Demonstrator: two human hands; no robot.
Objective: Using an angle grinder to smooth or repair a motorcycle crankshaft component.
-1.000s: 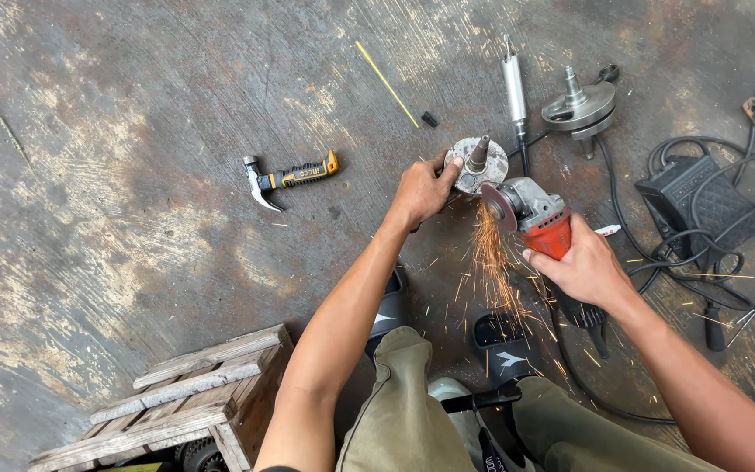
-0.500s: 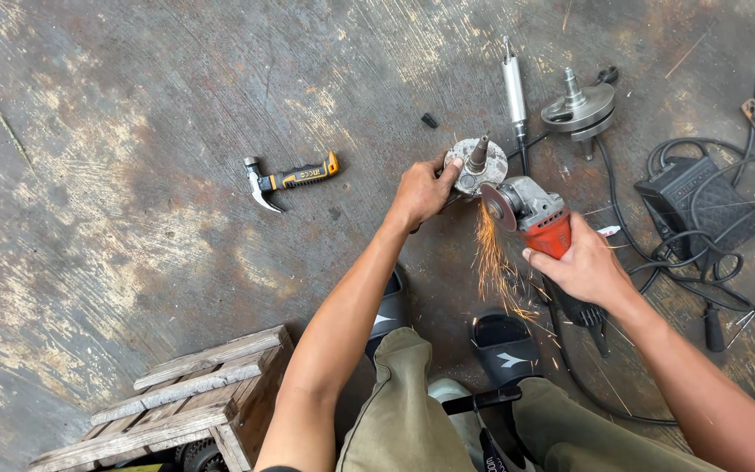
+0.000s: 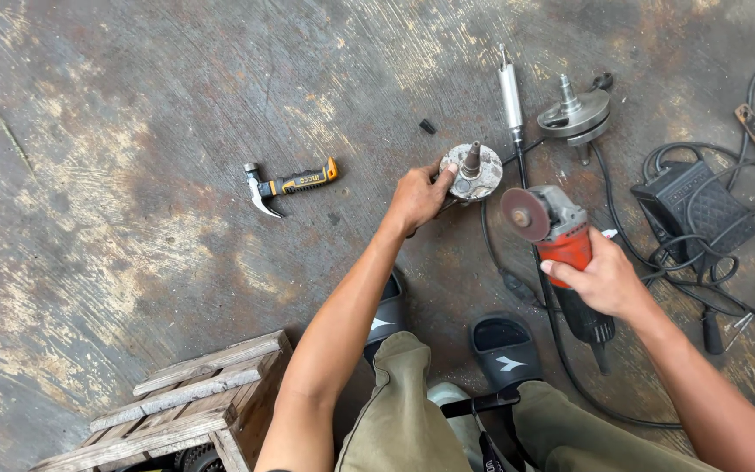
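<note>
My left hand (image 3: 419, 197) grips the rim of a round metal part with a stub shaft (image 3: 474, 170), which rests on the concrete floor. My right hand (image 3: 599, 278) holds a red and grey angle grinder (image 3: 563, 245) by its body. The grinder's disc (image 3: 524, 214) faces up and left, lifted clear of the metal part, a short gap to the part's right. No sparks show.
A claw hammer (image 3: 286, 185) lies to the left. A silver shaft (image 3: 510, 94) and a second flanged part (image 3: 577, 114) lie beyond. Black cables and a foot pedal (image 3: 694, 208) fill the right. A wooden crate (image 3: 194, 402) stands at lower left; black sandals (image 3: 504, 350) sit below.
The grinder's disc was against the metal part and throwing sparks; now it is pulled back to the right and the sparks have stopped. My left hand stays on the part.
</note>
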